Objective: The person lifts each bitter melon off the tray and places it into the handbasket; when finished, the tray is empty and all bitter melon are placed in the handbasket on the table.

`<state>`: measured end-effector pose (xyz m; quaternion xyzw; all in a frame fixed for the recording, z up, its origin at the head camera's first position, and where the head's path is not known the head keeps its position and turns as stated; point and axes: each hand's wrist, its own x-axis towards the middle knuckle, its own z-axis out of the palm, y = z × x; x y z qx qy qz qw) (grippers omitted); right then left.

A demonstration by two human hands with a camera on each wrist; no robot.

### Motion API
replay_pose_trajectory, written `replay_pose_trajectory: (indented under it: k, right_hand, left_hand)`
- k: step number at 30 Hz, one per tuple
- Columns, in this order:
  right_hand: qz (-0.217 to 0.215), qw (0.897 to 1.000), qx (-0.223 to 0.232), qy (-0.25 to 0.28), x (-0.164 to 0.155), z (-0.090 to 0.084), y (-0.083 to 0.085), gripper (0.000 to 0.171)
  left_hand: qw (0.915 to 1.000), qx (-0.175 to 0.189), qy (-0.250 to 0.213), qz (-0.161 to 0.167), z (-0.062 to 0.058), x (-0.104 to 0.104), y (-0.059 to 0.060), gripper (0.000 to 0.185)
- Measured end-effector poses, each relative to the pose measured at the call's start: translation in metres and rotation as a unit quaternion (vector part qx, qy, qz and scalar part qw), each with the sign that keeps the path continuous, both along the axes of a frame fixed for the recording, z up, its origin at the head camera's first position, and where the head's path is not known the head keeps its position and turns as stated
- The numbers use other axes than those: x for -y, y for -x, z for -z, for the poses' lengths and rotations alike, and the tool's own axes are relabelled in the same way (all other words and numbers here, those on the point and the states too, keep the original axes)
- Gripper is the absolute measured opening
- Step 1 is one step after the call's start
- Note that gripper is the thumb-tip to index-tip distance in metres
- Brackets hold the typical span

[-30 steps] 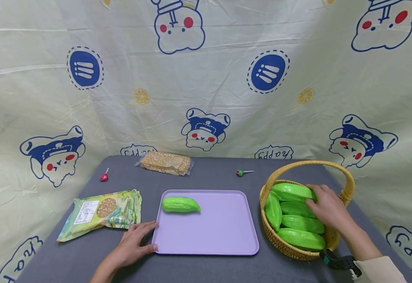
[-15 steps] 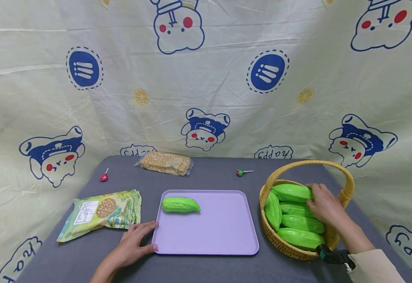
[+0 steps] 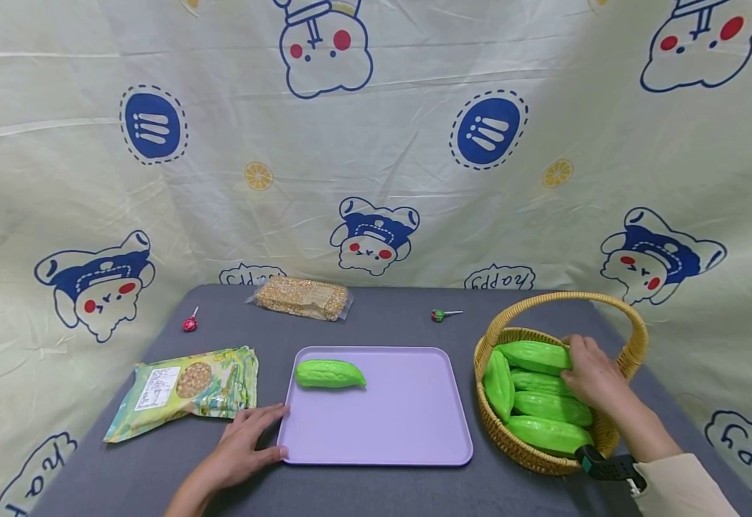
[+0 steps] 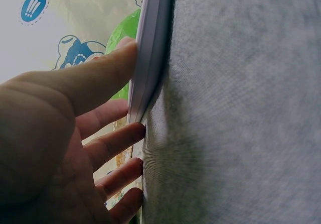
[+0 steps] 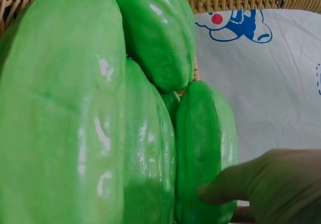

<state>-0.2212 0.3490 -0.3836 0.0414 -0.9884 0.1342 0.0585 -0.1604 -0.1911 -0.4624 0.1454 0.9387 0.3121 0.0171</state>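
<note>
At the right end of the table a wicker basket (image 3: 501, 441) holds several glossy green bitter melons. My right hand (image 3: 595, 370) is inside its rim and pinches the end of the farthest bitter melon (image 3: 534, 356). In the right wrist view the thumb (image 5: 220, 186) presses one side of that melon (image 5: 200, 148), and the other fingers are mostly hidden behind it. A lavender tray (image 3: 388, 424) lies in the middle, with one bitter melon (image 3: 329, 374) near its far left corner. My left hand (image 3: 243, 445) touches the tray's left edge, fingers fairly straight.
A green-yellow food packet (image 3: 197, 388) lies left of the tray. Behind it are a red lollipop (image 3: 190, 323), a clear bag of grains (image 3: 301, 298) and a green lollipop (image 3: 440, 316). The basket's tall handle (image 3: 566, 298) arches over the melons.
My right hand has shifted slightly, and the farthest melon has moved a little toward the near side of the basket. The left hand and tray have stayed put.
</note>
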Motion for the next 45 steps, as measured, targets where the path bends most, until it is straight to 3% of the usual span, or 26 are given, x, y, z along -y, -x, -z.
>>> replay_pose_trajectory:
  k: [16, 28, 45]
  right_hand:
    - [-0.034, 0.999, -0.021, -0.012, -0.002, 0.004, 0.004, 0.044]
    - [-0.020, 1.000, -0.015, 0.010, 0.004, 0.000, 0.001, 0.061]
    - [-0.076, 0.987, -0.141, 0.031, 0.046, -0.018, -0.037, 0.056]
  left_hand:
    - [0.9998, 0.019, -0.001, -0.005, -0.001, 0.000, 0.002, 0.065]
    - [0.9999, 0.010, -0.002, -0.004, -0.001, 0.000, 0.001, 0.063]
    - [1.0000, 0.008, 0.004, 0.000, 0.000, 0.001, 0.003, 0.064]
